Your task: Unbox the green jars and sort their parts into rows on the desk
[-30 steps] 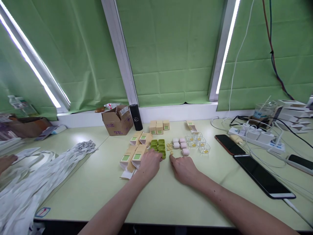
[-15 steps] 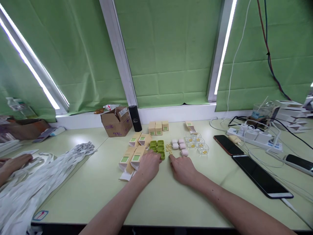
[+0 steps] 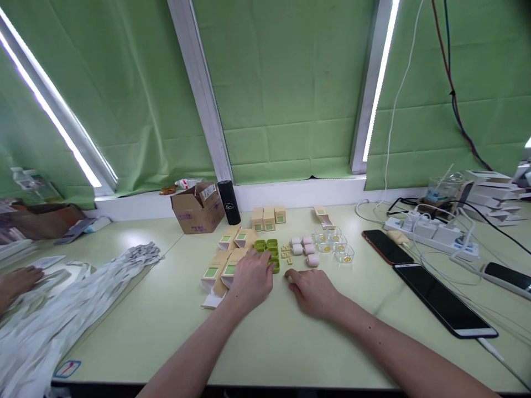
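Note:
Around the near end of a two-column block of olive-green square containers [image 3: 271, 243] is my left hand [image 3: 253, 279]. Its curled fingers and thumb are at a front container, whose lower part they hide. My right hand [image 3: 315, 290] rests on the table with fingers folded in, the index tip just below the small yellow pieces [image 3: 286, 254]; I see nothing in it. Beyond it stand several pale pink rounded blocks [image 3: 308, 249] and clear cups with yellow centres [image 3: 334, 239]. Beige boxes with green labels [image 3: 215, 271] lie left of my left hand.
More beige boxes [image 3: 269, 216] stand behind. At the back left are a brown carton [image 3: 198, 213] and a black cylinder [image 3: 229, 203]. White straps [image 3: 83, 309] and another person's hand [image 3: 19, 284] are left. Phones [image 3: 443, 298] and a power strip [image 3: 431, 237] with cables lie right.
My right fingertip has drawn back from the front yellow piece, and the hand is more folded. My left fingers have shifted slightly over the green containers. The other person's hand moved left.

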Tool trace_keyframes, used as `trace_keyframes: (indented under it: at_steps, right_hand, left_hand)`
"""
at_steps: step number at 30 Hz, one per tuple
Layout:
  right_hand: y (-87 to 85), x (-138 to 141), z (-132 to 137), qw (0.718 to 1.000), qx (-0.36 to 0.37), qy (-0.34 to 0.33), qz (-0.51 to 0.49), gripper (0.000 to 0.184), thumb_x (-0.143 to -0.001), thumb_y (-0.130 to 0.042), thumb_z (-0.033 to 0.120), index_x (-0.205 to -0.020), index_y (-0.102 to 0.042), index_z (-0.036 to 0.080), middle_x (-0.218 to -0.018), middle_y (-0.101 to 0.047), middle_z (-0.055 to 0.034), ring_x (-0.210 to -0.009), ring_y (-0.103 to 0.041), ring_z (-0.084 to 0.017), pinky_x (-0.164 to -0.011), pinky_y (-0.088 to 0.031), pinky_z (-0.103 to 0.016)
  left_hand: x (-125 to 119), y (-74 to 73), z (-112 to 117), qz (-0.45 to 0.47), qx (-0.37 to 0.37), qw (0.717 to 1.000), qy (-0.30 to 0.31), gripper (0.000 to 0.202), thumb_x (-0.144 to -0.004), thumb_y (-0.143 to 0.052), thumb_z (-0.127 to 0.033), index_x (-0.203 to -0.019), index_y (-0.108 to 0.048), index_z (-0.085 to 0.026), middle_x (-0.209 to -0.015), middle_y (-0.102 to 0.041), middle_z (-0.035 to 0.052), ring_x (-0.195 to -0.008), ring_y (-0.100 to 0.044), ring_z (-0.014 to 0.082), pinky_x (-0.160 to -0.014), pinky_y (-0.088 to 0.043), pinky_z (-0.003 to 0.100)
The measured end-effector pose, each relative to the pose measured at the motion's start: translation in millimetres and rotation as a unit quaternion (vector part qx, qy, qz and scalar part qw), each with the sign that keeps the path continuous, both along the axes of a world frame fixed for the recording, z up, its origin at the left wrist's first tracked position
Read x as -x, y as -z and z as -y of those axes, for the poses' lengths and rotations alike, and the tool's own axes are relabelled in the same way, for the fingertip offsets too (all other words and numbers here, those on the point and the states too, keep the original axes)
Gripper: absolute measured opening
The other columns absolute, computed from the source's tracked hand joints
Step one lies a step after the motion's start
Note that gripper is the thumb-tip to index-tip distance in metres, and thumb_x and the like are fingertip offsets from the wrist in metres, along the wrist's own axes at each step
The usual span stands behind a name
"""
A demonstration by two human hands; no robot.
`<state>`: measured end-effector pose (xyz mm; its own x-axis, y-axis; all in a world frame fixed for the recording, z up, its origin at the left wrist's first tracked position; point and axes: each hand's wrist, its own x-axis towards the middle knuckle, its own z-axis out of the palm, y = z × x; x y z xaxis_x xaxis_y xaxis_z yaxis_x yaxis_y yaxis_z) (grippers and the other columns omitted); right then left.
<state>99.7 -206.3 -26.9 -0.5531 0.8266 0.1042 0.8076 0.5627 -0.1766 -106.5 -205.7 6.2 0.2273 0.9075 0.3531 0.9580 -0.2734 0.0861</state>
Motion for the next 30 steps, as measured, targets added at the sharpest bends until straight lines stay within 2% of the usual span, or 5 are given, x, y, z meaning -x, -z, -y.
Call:
trace_keyframes:
  at_steps: [10, 16, 20, 23, 30]
  right_hand:
    - [-2.8, -2, 2, 0.999, 0.016, -0.014, -0.024, 0.025, -0.103, -0.047, 0.023, -0.123, -0.06, 0.022, -0.105, -0.079, -0.0057, -0.09, -0.073, -0.022, -0.065, -0.029, -0.029]
    - [-1.3, -1, 3, 1.0, 0.013, -0.01, -0.024, 0.022, -0.102, -0.047, 0.022, -0.118, -0.062, 0.023, -0.104, -0.079, -0.0046, -0.089, -0.073, -0.021, -0.065, -0.031, -0.029]
    - [-2.1, 0, 4, 1.0, 0.021, -0.005, -0.018, 0.021, -0.103, -0.047, 0.024, -0.118, -0.062, 0.023, -0.105, -0.079, -0.0057, -0.091, -0.073, -0.021, -0.066, -0.032, -0.029]
    - [-2.3, 0, 4, 1.0, 0.021, -0.009, -0.019, 0.021, -0.103, -0.047, 0.023, -0.116, -0.063, 0.023, -0.105, -0.079, -0.0061, -0.091, -0.073, -0.021, -0.066, -0.031, -0.029]
    - [-3.4, -1, 6, 0.999, 0.011, -0.016, -0.041, 0.021, -0.101, -0.048, 0.023, -0.112, -0.065, 0.022, -0.102, -0.079, -0.0048, -0.087, -0.073, -0.021, -0.064, -0.027, -0.03]
  left_hand:
    - [9, -29.3, -20, 0.084, -0.117, 0.989, 0.027, 0.02, -0.099, -0.049, -0.02, -0.116, -0.06, -0.021, -0.104, -0.072, 0.0102, -0.112, -0.056, 0.0303, -0.095, -0.047, 0.042]
    - [6, -44.2, -68, 0.024, -0.081, 0.996, -0.028, 0.043, -0.097, -0.051, -0.029, -0.138, -0.053, -0.017, -0.129, -0.064, 0.0162, -0.126, -0.043, 0.0357, -0.106, -0.037, 0.049]
    - [-2, -42.9, -117, -0.023, -0.031, 0.998, -0.045, 0.055, -0.096, -0.05, -0.032, -0.149, -0.042, -0.017, -0.143, -0.052, 0.0189, -0.134, -0.036, 0.0366, -0.109, -0.033, 0.05]
    - [-8, -37.3, -149, -0.045, -0.015, 0.998, -0.037, 0.055, -0.095, -0.052, -0.03, -0.147, -0.043, -0.015, -0.143, -0.05, 0.0216, -0.136, -0.035, 0.0373, -0.11, -0.032, 0.05]
    - [-24, -20.5, -197, -0.082, 0.034, 0.996, -0.03, 0.061, -0.087, -0.063, -0.027, -0.143, -0.044, -0.011, -0.145, -0.046, 0.0242, -0.142, -0.032, 0.0391, -0.115, -0.026, 0.049]
